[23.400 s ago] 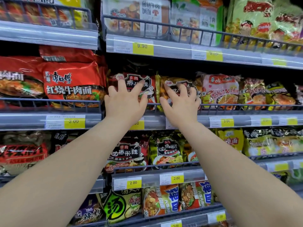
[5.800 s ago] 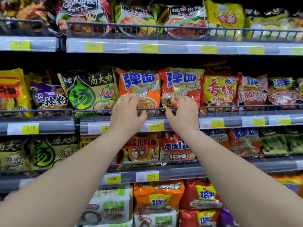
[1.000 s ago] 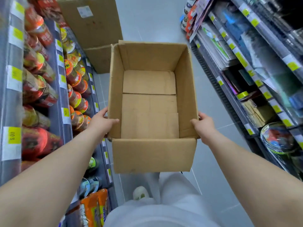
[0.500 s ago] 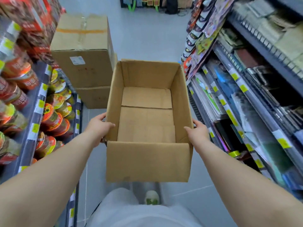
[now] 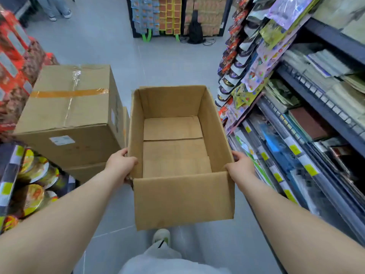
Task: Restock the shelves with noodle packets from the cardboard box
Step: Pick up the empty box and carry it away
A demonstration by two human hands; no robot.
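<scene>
Your left hand (image 5: 120, 165) is clamped on the left wall of the cardboard box (image 5: 183, 198), near its front corner: the thumb lies over the rim and the fingers wrap the outside. Your right hand (image 5: 240, 166) is clamped in the same way on the right wall, at 3 o'clock of the box. The box is held off the floor (image 5: 158, 62) in front of you, at the centre of the view, open side up and roughly level. Its bottom flaps (image 5: 173, 149) are fully visible.

At 9 o'clock of the box, just beside it, a taped carton (image 5: 69, 115) is stacked on a second carton (image 5: 85, 172). At 8 o'clock, noodle bowls (image 5: 33, 175) fill a low shelf. At 10 o'clock, red packets (image 5: 15, 62) line the upper shelving. At 3 o'clock, the right shelves (image 5: 316, 107) carry stationery and flat packs. At 12 o'clock, well apart, a display rack (image 5: 177, 14) closes the aisle, with a black bag (image 5: 195, 30) against it. At 6 o'clock, below the box, your shoe (image 5: 161, 236) is on the floor.
</scene>
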